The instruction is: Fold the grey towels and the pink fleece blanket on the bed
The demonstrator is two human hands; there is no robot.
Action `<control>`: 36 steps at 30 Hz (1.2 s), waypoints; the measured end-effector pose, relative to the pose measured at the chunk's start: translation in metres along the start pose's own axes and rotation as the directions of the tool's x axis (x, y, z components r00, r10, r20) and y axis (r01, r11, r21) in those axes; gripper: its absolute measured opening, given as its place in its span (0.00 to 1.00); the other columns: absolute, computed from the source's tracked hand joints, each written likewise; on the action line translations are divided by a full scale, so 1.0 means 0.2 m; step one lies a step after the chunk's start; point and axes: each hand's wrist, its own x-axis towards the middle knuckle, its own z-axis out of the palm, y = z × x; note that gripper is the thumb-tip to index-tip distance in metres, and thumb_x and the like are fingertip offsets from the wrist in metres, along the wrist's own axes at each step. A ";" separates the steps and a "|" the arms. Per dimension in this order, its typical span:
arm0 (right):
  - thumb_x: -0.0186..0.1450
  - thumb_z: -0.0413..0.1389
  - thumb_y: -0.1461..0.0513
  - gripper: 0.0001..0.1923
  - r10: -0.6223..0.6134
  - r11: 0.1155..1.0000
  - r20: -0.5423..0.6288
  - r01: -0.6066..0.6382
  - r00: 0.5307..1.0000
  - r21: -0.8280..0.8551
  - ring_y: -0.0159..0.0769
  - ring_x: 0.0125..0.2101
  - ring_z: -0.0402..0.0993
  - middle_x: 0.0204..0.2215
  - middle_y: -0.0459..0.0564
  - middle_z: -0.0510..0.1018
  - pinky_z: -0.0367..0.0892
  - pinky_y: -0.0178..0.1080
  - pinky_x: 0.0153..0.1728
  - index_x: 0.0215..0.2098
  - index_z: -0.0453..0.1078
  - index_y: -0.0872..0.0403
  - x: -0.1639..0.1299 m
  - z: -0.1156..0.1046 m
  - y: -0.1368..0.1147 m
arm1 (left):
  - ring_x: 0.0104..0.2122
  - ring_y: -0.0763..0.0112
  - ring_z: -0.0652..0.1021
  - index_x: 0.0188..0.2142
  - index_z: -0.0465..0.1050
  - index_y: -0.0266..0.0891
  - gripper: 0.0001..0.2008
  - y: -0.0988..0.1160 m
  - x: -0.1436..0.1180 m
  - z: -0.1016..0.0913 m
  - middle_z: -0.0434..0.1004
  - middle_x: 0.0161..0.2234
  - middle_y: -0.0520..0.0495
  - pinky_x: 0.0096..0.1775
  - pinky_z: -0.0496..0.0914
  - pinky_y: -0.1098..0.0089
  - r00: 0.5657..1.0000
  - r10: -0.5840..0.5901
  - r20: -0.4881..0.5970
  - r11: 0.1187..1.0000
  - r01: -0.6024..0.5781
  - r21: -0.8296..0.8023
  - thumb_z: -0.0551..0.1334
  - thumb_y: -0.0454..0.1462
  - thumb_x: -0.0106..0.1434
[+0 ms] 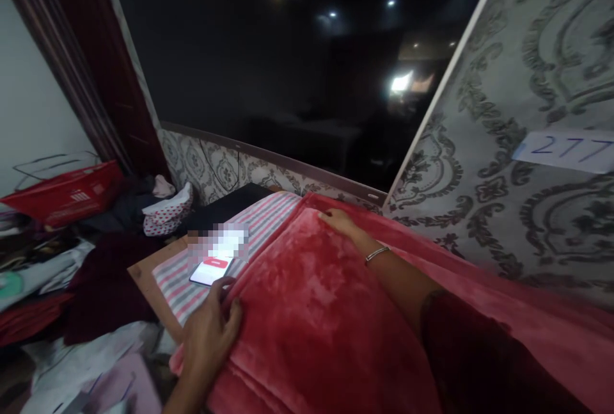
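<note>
A pink fleece blanket [316,311] lies spread over a surface covered with a striped pink and grey cloth [268,215]. My left hand [211,327] presses flat on the blanket's near left edge, fingers apart. My right hand [338,219] rests on the blanket's far edge, with a bracelet on the wrist. A phone [211,270] with a lit screen lies on the striped cloth just beyond my left hand.
A patterned wall panel [527,145] with a label reading 277 stands at the right. A dark window [288,68] fills the back. At the left lie piled clothes [96,273], a red basket [62,196] and a dotted bag [167,212].
</note>
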 end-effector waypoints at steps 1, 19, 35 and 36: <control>0.63 0.58 0.49 0.17 0.014 1.000 0.022 -0.015 1.000 0.013 0.43 0.33 0.78 0.28 0.54 0.81 0.71 0.40 0.35 0.31 0.76 0.54 0.03 0.02 0.00 | 0.27 0.56 0.80 0.51 0.68 0.48 0.21 -0.02 0.00 0.01 0.79 0.25 0.51 0.31 0.69 0.62 1.000 0.007 -0.016 1.000 -0.007 -0.011 0.52 0.48 0.60; 0.64 0.55 0.60 0.08 -0.231 0.968 -0.110 0.216 0.967 -0.131 0.34 0.30 0.66 0.28 0.48 0.76 0.57 0.34 0.32 0.27 0.68 0.53 0.28 0.34 0.00 | 0.43 0.55 0.80 0.50 0.67 0.51 0.18 -0.11 -0.02 0.08 0.79 0.44 0.45 0.43 0.75 0.58 0.983 -0.009 -0.181 0.999 0.000 -0.049 0.54 0.52 0.65; 0.69 0.52 0.57 0.30 -0.222 0.936 0.013 0.216 0.975 -0.279 0.55 0.61 0.60 0.64 0.61 0.64 0.60 0.57 0.57 0.68 0.56 0.54 0.02 0.22 -0.12 | 0.40 0.61 0.79 0.48 0.72 0.36 0.18 -0.05 0.01 0.09 0.78 0.41 0.42 0.44 0.72 0.62 0.952 0.121 -0.282 0.989 -0.140 -0.047 0.56 0.43 0.65; 0.70 0.52 0.55 0.32 -0.279 0.914 0.043 0.279 0.959 -0.293 0.57 0.64 0.55 0.67 0.60 0.60 0.57 0.60 0.59 0.70 0.53 0.52 -0.09 0.20 -0.13 | 0.40 0.61 0.78 0.48 0.72 0.36 0.18 -0.05 0.01 0.09 0.78 0.41 0.42 0.44 0.72 0.62 0.953 0.115 -0.279 0.988 -0.139 -0.064 0.56 0.43 0.64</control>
